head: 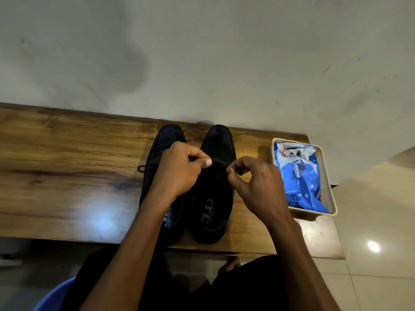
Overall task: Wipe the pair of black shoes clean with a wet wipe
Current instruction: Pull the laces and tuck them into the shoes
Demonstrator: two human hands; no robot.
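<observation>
Two black shoes stand side by side on a wooden table, toes pointing to the far edge by the wall and heels at the near edge. The left shoe is partly covered by the left forearm, and a loop of its lace sticks out to the left. The right shoe shows its insole, printed with pale letters, at the near end. Both hands meet over the laced part of the right shoe. The left hand has its fingers curled, with thumb and forefinger pinching the dark lace of the right shoe. The right hand also has curled fingers, its thumb and forefinger pinching at the same lace from the right side; how much lace lies between those fingertips is hard to tell, since the lace is black against the black shoe. To the right of the shoes, near the table's right end and apart from them, a pale shallow tray holds a blue pack of wet wipes, with a white wipe bunched at its far end. Neither hand touches the tray or the pack.
</observation>
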